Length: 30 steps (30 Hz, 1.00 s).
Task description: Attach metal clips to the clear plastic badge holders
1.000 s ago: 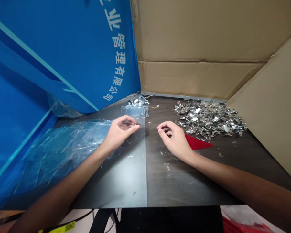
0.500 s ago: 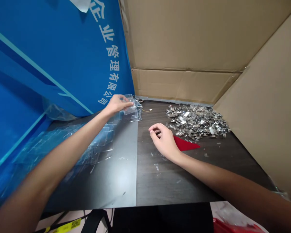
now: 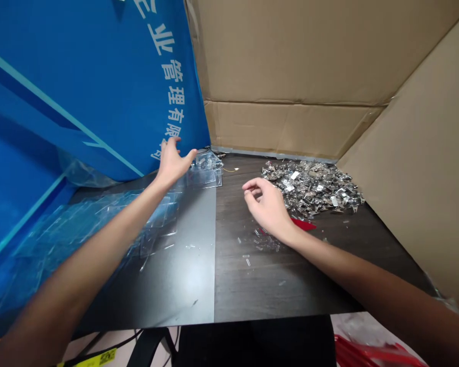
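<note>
My left hand (image 3: 174, 162) is over the far left of the table, thumb and fingers spread, nothing held. Just right of it lies a stack of clear plastic card sleeves (image 3: 204, 177). My right hand (image 3: 268, 206) is curled, thumb tip and fingertips pinched together; anything between them is too small or hidden to make out. Beyond and right of that hand spreads a heap of metal clips with clear tabs (image 3: 317, 188). Partly covered by the right hand and wrist is a flat red piece (image 3: 305, 224). Tiny clear plastic strips (image 3: 268, 243) lie scattered below that wrist.
Many clear sleeves (image 3: 80, 219) overlap on the left side, partly under my left forearm. A blue printed panel (image 3: 80, 76) rises on the left; cardboard walls (image 3: 290, 56) enclose the back and right. The dark table (image 3: 245, 295) ends at a front edge.
My left hand has let go of a clear sleeve at the stack and drawn back leftward, opening. My right hand has shifted slightly right and up, uncovering more small strips.
</note>
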{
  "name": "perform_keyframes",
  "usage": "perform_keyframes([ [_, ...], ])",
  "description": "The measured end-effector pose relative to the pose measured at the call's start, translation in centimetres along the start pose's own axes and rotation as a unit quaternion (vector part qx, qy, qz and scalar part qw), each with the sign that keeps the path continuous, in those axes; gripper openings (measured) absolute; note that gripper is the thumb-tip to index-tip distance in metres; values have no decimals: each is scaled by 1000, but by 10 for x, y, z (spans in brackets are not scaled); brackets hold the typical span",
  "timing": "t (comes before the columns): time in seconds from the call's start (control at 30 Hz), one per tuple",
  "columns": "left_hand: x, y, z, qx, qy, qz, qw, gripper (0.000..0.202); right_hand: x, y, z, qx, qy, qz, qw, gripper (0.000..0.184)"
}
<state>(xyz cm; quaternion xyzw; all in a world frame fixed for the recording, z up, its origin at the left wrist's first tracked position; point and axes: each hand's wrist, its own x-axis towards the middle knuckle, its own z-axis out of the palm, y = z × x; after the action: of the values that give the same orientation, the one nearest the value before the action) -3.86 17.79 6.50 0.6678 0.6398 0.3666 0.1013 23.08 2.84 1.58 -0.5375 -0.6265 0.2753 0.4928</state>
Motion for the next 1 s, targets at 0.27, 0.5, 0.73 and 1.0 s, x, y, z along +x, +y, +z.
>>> perform_keyframes([
  [0.27, -55, -50, -108, 157, -269, 53, 949, 58, 49, 33, -61, -380, 79, -88, 917, 12],
  [0.5, -80, -72, -126, 186, -306, 28, 933, 75, 52, 24, -68, -544, -21, -5, 839, 19],
  [0.73, -87, -56, -124, 212, -323, 52, 921, 68, 48, 5, -67, -569, -52, 48, 819, 31],
  [1.0, -87, -46, -129, 216, -266, 81, 936, 60, 56, 12, -76, -538, 0, 50, 841, 26],
])
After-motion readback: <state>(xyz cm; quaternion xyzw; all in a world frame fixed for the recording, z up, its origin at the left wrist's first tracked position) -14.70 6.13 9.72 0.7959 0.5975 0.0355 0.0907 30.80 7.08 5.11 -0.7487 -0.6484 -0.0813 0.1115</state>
